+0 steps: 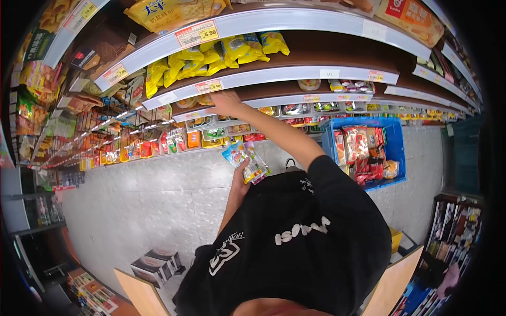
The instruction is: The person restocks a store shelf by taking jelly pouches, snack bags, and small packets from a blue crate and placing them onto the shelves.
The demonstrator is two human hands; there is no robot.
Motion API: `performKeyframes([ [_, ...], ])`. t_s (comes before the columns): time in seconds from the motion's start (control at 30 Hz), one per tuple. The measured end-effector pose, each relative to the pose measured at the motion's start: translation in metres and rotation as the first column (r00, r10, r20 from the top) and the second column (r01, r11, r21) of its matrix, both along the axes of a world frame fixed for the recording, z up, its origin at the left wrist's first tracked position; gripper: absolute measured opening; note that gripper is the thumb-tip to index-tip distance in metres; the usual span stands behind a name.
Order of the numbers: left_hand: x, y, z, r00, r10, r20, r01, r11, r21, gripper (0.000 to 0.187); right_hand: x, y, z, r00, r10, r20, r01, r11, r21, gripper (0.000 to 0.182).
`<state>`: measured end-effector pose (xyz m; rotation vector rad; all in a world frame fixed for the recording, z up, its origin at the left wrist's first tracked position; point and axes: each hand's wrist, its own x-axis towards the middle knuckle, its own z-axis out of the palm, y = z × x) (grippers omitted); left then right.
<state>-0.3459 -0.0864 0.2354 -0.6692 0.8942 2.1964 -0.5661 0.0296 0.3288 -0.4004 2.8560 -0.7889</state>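
Note:
Close to my chest, my left hand is wrapped around several colourful snack pouches, blue, purple and green. My right arm stretches forward and left across the view. My right hand reaches into the low shelf under a price-tag rail, its fingers mostly hidden by that rail. Round clear-lidded cups sit right beside it on the shelf. Whether the right hand holds one of them cannot be seen.
Yellow snack bags line the shelf above my right hand. A blue crate filled with packaged snacks stands on the grey floor to my right. Boxes stand behind me on the left. More shelves are at the right.

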Motion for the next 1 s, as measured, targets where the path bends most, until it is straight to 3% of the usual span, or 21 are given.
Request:
performKeyframes([
  [0.03, 0.0, -0.006, -0.001, 1.0, -0.022, 0.003, 0.022, 1.0, -0.006, 0.034, -0.011, -0.012, -0.015, 0.999, 0.021, -0.045, -0.023, 0.999, -0.035, 0.076],
  [0.1, 0.005, -0.021, -0.004, 1.0, 0.006, 0.025, -0.005, 0.999, -0.049, 0.035, -0.021, -0.034, -0.043, 0.908, -0.112, -0.403, 0.126, 0.992, 0.009, 0.077],
  [0.13, 0.006, -0.03, -0.005, 0.999, -0.012, 0.034, 0.014, 0.998, -0.058, 0.035, -0.027, -0.039, -0.053, 0.875, -0.128, -0.468, 0.166, 0.985, 0.04, 0.07],
  [0.17, 0.006, -0.037, -0.006, 0.999, -0.011, 0.038, 0.013, 0.998, -0.064, 0.035, -0.033, -0.04, -0.056, 0.886, -0.186, -0.426, 0.171, 0.982, -0.075, 0.06],
  [0.27, 0.008, -0.051, -0.004, 0.996, -0.04, 0.077, 0.046, 0.996, -0.078, 0.036, -0.029, -0.033, -0.06, 0.886, -0.206, -0.416, 0.231, 0.973, 0.01, 0.054],
  [0.3, 0.009, -0.054, -0.001, 0.994, -0.056, 0.096, 0.064, 0.995, -0.082, 0.036, -0.028, -0.025, -0.056, 0.933, -0.219, -0.284, 0.234, 0.972, 0.018, 0.055],
  [0.4, 0.012, -0.062, -0.003, 0.989, -0.098, 0.112, 0.109, 0.989, -0.102, 0.036, -0.017, 0.007, -0.055, 0.886, -0.262, -0.383, 0.286, 0.958, 0.006, 0.053],
  [0.5, 0.018, -0.066, -0.011, 0.98, -0.158, 0.117, 0.17, 0.98, -0.099, 0.036, -0.001, 0.053, -0.044, 0.844, -0.214, -0.492, 0.351, 0.914, 0.204, 0.047],
  [0.57, 0.024, -0.069, -0.012, 0.976, -0.189, 0.111, 0.2, 0.974, -0.102, 0.037, 0.008, 0.086, -0.044, 0.878, -0.235, -0.418, 0.376, 0.877, 0.298, 0.044],
  [0.63, 0.026, -0.068, -0.009, 0.956, -0.273, 0.104, 0.284, 0.952, -0.118, 0.038, 0.018, 0.117, -0.05, 0.84, -0.216, -0.498, 0.437, 0.813, 0.384, 0.042],
  [0.7, 0.032, -0.067, -0.007, 0.957, -0.264, 0.121, 0.277, 0.955, -0.11, 0.039, 0.027, 0.14, -0.045, 0.887, -0.325, -0.329, 0.444, 0.795, 0.413, 0.038],
  [0.83, 0.033, -0.058, -0.002, 0.958, -0.255, 0.129, 0.27, 0.956, -0.116, 0.04, 0.044, 0.17, -0.043, 0.843, -0.332, -0.423, 0.505, 0.759, 0.412, 0.038],
  [0.9, 0.037, -0.054, -0.005, 0.955, -0.262, 0.14, 0.28, 0.952, -0.125, 0.04, 0.054, 0.185, -0.05, 0.81, -0.258, -0.526, 0.533, 0.699, 0.477, 0.046],
  [1.0, 0.044, -0.044, -0.002, 0.947, -0.287, 0.142, 0.307, 0.94, -0.146, 0.039, 0.063, 0.18, -0.043, 0.858, -0.333, -0.391, 0.505, 0.685, 0.525, 0.05],
])
